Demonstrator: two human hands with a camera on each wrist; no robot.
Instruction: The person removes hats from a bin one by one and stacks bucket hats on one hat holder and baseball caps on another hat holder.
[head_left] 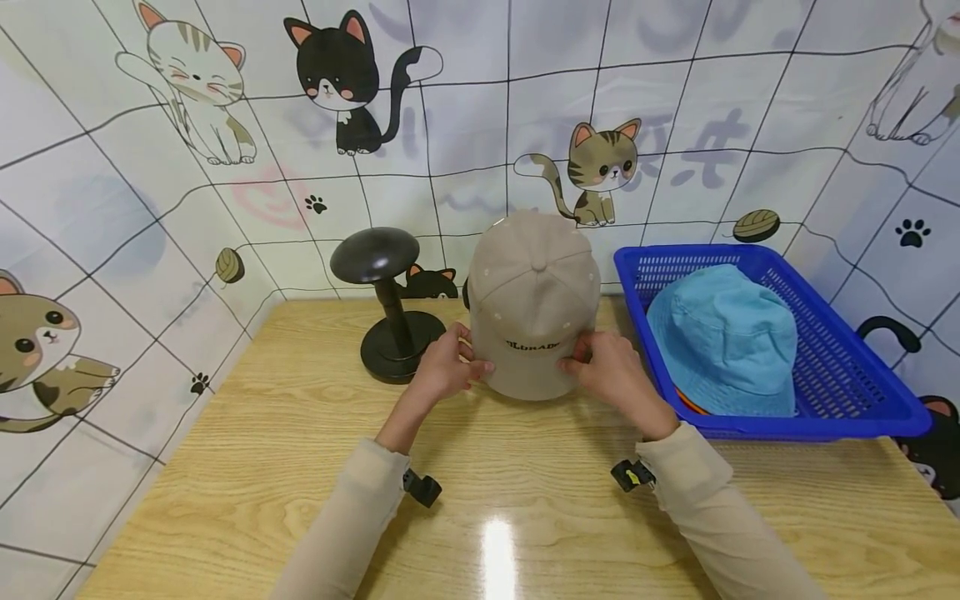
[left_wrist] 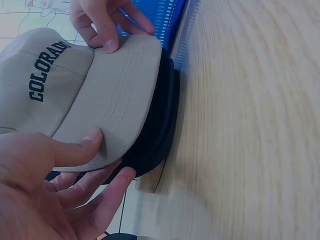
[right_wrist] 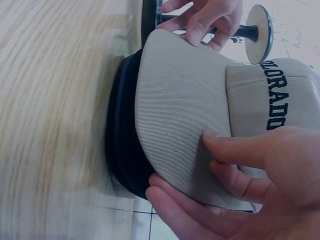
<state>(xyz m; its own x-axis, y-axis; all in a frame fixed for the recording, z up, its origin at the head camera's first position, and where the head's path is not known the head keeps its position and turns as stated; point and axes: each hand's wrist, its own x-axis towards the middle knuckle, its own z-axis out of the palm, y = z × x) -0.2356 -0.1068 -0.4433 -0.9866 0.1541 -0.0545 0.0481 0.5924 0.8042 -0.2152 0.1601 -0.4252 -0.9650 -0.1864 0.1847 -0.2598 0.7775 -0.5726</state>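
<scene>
A beige baseball cap [head_left: 536, 283] with COLORADO lettering is at the back middle of the table, its brim facing me. My left hand [head_left: 447, 367] pinches the left side of the brim, thumb on top and fingers beneath. On the opposite side, my right hand [head_left: 611, 367] pinches the brim [right_wrist: 175, 110] in the same way. Directly under the brim, both wrist views show a dark, curved-edged thing [left_wrist: 162, 120]; its kind is mostly hidden by the cap. Whatever supports the crown from inside cannot be seen.
A black hat stand [head_left: 375, 257] with a domed top and round base stands left of the cap. To the right, a blue plastic basket [head_left: 825, 427] holds a light-blue bucket hat [head_left: 731, 337] over something orange. A cat-patterned cloth backs the wooden table [head_left: 525, 483].
</scene>
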